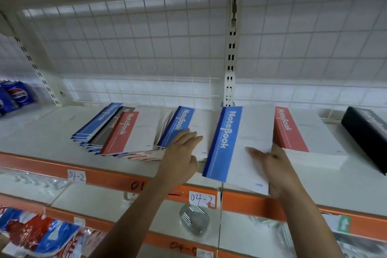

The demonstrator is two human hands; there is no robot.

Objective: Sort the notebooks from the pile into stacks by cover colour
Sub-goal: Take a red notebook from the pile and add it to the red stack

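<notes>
**A:** Which step is this?

**B:** Filing a blue notebook (pixel 240 142). The right hand (pixel 272 165) grips its right edge, thumb on top. Its near end juts past the shelf (pixel 41 132) front, with the blue stack (pixel 184 123) at its nine o'clock and the red stack (pixel 303 138) at three.

**A:** And the left hand (pixel 182 153)?

**B:** Flat on the blue stack, fingers straight. Next, I'd judge, the notebook goes squarely onto that stack.
</notes>
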